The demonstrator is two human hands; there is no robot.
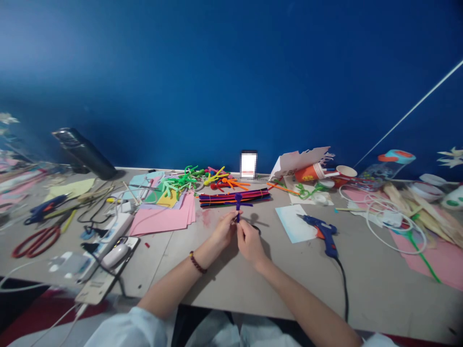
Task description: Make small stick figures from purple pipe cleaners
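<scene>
Both my hands meet over the middle of the grey table (224, 279). My left hand (224, 230) and my right hand (249, 241) are closed in a pinch on the stem of a small purple pipe-cleaner figure (238, 202), which stands upright between them with short arms sticking out sideways. A beaded bracelet sits on my left wrist. Just behind the figure lies a flat bundle of coloured pipe cleaners (235, 196).
A blue glue gun (323, 233) with a black cord lies right of my hands beside a pale card (294, 222). Pink paper sheets (162, 217), red scissors (36, 241), a power strip (108, 236), paper cups (311, 172) and white wire loops (394, 226) crowd the sides.
</scene>
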